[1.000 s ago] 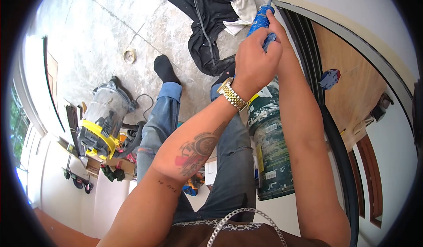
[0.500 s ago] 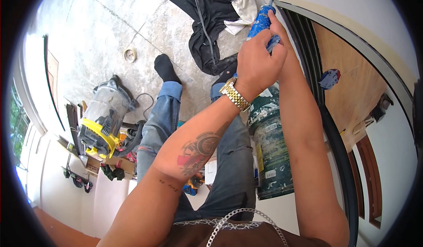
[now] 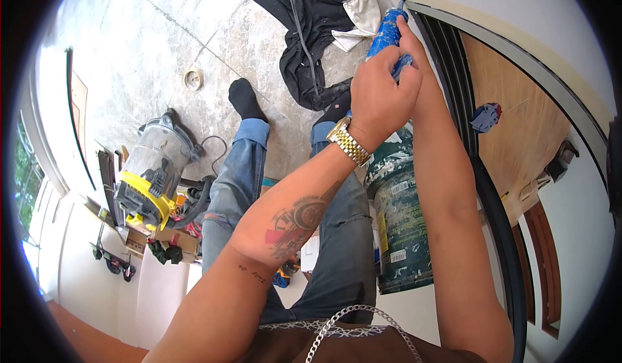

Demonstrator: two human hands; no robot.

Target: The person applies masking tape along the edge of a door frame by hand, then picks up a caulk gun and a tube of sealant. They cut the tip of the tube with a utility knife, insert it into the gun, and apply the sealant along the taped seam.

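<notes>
My left hand [image 3: 382,97], with a gold watch on its wrist, is closed around the lower part of a blue sealant tube [image 3: 387,29]. My right hand [image 3: 414,55] grips the same tube from the far side, one finger stretched along it towards the nozzle. The tube's tip sits at the upper corner of a black door frame [image 3: 453,71], where the frame meets the pale wall. Most of the tube's body is hidden behind my left hand.
A paint-stained bucket [image 3: 402,227] stands by my jeans-clad legs. A yellow and clear vacuum [image 3: 152,181] and tools lie at the left. A tape roll [image 3: 193,78] and a black garment [image 3: 304,13] are on the stone floor. A blue rag [image 3: 486,117] lies on wood beyond the frame.
Both hands and the tube have shifted slightly up and to the right along the frame's corner. The grip is unchanged.
</notes>
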